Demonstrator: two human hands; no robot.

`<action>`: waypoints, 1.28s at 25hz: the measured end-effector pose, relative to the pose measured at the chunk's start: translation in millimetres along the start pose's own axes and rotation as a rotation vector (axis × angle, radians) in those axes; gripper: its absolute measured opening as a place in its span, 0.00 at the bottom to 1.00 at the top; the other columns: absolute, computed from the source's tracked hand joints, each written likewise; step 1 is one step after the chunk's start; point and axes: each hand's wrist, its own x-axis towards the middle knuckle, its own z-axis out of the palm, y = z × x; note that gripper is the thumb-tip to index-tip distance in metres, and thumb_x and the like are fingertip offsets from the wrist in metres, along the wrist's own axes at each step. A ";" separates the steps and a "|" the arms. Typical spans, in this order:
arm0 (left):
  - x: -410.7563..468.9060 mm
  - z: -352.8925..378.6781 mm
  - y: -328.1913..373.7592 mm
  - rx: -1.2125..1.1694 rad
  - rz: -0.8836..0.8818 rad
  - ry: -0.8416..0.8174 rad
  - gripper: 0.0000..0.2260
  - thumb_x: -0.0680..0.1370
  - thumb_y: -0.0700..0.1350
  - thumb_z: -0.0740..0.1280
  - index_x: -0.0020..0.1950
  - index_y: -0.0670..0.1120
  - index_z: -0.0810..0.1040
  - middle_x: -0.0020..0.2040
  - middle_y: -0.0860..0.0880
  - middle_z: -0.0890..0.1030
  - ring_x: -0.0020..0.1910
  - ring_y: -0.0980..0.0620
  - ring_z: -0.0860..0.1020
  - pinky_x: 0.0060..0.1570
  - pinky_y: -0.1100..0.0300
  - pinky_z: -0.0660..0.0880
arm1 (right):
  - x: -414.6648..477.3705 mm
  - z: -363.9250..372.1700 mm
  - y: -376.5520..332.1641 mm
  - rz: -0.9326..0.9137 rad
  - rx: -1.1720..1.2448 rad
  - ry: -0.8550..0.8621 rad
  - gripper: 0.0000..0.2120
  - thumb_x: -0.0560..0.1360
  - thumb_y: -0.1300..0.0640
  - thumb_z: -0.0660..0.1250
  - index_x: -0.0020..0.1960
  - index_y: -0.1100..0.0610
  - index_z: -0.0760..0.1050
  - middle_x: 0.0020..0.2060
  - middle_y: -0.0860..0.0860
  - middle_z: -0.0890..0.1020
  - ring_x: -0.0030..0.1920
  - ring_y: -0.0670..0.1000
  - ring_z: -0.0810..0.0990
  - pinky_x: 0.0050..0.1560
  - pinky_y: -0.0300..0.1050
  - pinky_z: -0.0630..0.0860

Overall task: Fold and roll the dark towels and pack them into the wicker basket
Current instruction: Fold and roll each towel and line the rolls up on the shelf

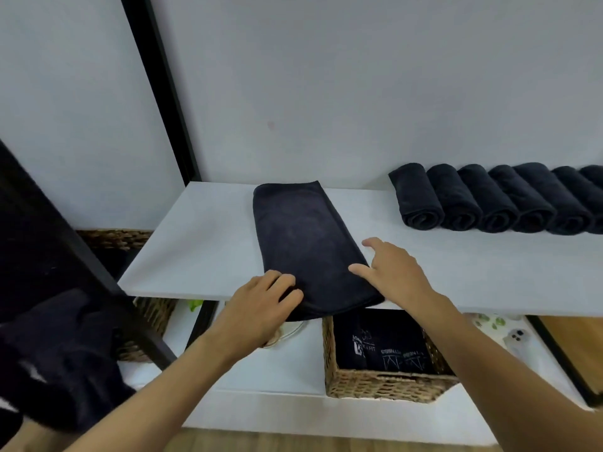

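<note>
The fingers (288,285) of the left hand (257,308) are curling down onto the near left corner of the folded towel (303,236), right at the front edge of the white shelf (202,243). The thumb is lying along the hem, so they appear to be pinching that corner. The right hand (398,269) is lying flat with its fingers (375,244) spread. The thumb is touching the towel's right edge just back from the shelf's front edge, and the forefinger is reaching out alongside that edge. It is gripping nothing.

Outward from both hands, the towel is lying as one long flat strip on the shelf. Its near end is hanging slightly over the front edge and its far end is almost reaching the back. Its long axis is therefore running straight away from the fingers, front to back. Both hands are sitting at the same short end, the left on it and the right beside it. To my eye the roll has to start here and travel toward the back of the shelf, and the right hand needs to come onto the hem first.

Further right on the shelf, a row of rolled towels (489,197) is waiting side by side. Under the shelf, below the right hand, the wicker basket (385,384) is already holding some dark folded cloth.
</note>
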 end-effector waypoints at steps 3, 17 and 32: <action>-2.4 -14.7 -0.8 -0.186 -0.154 0.056 0.15 0.65 0.39 0.78 0.50 0.48 0.81 0.45 0.51 0.82 0.42 0.50 0.81 0.30 0.63 0.71 | -25.4 -3.6 -2.5 -0.430 0.070 0.076 0.18 0.76 0.41 0.66 0.62 0.46 0.78 0.59 0.45 0.76 0.59 0.46 0.75 0.61 0.44 0.71; 11.0 -25.5 -12.1 -0.975 -0.887 0.086 0.02 0.78 0.44 0.69 0.49 0.49 0.82 0.46 0.51 0.84 0.48 0.53 0.81 0.53 0.56 0.77 | -10.4 -7.1 8.8 -0.362 0.411 -0.095 0.10 0.77 0.58 0.68 0.55 0.44 0.77 0.51 0.41 0.80 0.47 0.34 0.75 0.50 0.30 0.69; 5.0 -4.4 -1.9 0.066 -0.228 0.105 0.12 0.73 0.54 0.70 0.48 0.47 0.81 0.49 0.50 0.80 0.48 0.48 0.77 0.47 0.54 0.74 | 18.1 1.8 9.9 -0.955 -0.517 0.259 0.08 0.66 0.56 0.71 0.45 0.53 0.81 0.46 0.47 0.79 0.48 0.51 0.77 0.54 0.49 0.65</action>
